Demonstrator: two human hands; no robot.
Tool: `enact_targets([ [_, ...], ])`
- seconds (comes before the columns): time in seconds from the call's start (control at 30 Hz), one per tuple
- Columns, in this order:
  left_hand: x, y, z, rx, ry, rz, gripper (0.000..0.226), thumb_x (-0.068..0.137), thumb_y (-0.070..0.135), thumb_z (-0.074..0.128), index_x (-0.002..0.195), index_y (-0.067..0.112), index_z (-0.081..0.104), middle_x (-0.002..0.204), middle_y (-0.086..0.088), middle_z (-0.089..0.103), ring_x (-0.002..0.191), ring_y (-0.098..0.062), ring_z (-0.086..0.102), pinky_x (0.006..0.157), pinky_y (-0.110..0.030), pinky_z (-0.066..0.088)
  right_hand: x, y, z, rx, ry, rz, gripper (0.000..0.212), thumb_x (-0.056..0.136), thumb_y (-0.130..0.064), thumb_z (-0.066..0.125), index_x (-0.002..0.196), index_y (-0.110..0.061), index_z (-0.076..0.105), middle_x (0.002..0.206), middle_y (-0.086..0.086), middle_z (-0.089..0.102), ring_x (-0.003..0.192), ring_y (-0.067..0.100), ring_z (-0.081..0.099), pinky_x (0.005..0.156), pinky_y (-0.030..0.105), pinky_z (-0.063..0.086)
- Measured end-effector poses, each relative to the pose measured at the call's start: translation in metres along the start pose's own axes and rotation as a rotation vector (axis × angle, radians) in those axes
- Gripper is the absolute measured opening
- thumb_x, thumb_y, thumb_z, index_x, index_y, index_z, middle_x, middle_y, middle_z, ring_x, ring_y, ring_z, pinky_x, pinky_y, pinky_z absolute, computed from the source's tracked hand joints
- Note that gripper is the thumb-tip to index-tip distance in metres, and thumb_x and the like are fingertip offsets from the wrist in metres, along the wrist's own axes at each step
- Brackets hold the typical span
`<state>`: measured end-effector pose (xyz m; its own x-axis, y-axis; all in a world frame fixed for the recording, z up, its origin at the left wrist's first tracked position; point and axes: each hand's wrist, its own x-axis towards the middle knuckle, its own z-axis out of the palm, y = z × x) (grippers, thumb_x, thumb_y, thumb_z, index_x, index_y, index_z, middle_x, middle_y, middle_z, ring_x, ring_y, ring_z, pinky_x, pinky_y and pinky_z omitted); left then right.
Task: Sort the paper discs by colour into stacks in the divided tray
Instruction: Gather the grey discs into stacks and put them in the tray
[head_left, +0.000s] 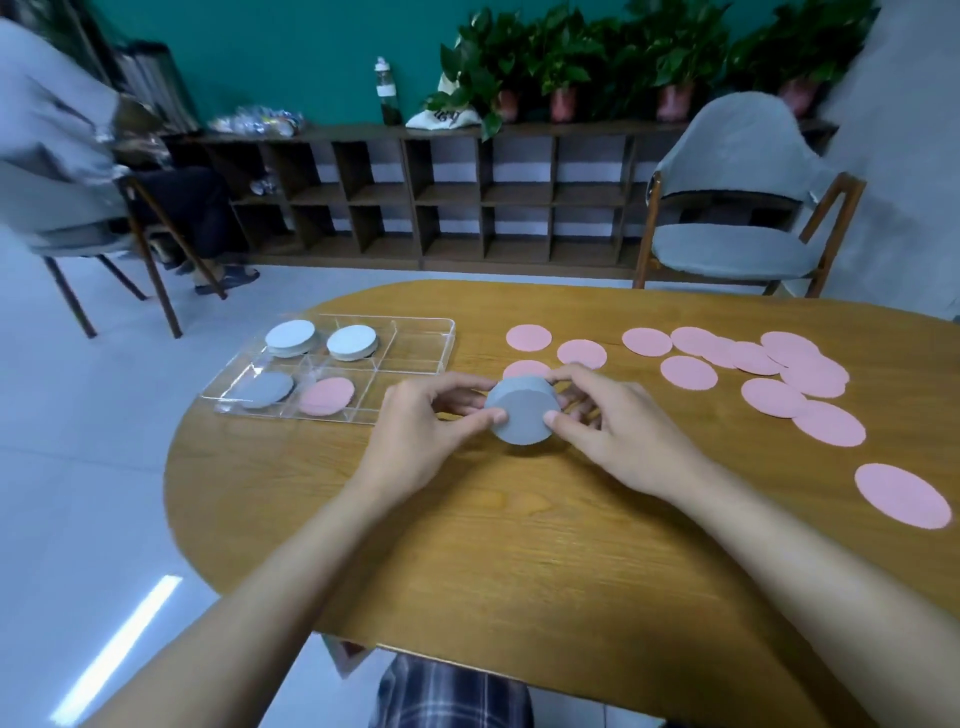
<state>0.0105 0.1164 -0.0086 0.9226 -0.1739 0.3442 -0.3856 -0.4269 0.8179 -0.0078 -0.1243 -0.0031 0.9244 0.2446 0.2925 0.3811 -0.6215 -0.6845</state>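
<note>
Holding a thick stack of grey discs (522, 415) between them, the left grip (423, 431) and the right grip (618, 441) meet over the middle of the wooden desk (519, 545). Each grip is narrow and closed round the stack, thumb tip pressed on the near rim and fingers curled round the far side. The stack is tilted so that its flat round face looks up toward the camera; whether its lower edge touches the desk cannot be told. Just beyond the stack, between the fingers of both grips, a pink disc (524, 368) lies flat, partly hidden.

Left of and beyond the left grip sits the clear divided tray (421, 345). In its row nearer the grips, a grey disc (265, 389) lies in the compartment farthest from the left grip and a pink tray disc (327, 396) lies in the one beside it. In the farther row stand a pale bluish stack (291, 338) and a white stack (352, 343).

Right of the right grip and beyond it, loose pink discs (688, 372) are scattered over the desk, several overlapping. A lone pink disc (901, 496) lies well apart, right of the right forearm. Past the desk's far edge stands a grey chair (737, 208).
</note>
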Motion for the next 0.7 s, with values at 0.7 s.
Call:
enact_targets([
  [0.7,0.004,-0.084,-0.203,0.116,0.132,-0.140,0.027,0.082,0.022,0.088,0.106,0.021,0.076,0.090,-0.003,0.076,0.080,-0.019,0.073,0.082,-0.034,0.063,0.155,-0.109,0.152,0.113,-0.187,-0.122,0.024,0.093,-0.027,0.072,0.115,-0.034,0.063,0.088,-0.009,0.067,0.066,0.004,0.058,0.069,0.023,0.049],
])
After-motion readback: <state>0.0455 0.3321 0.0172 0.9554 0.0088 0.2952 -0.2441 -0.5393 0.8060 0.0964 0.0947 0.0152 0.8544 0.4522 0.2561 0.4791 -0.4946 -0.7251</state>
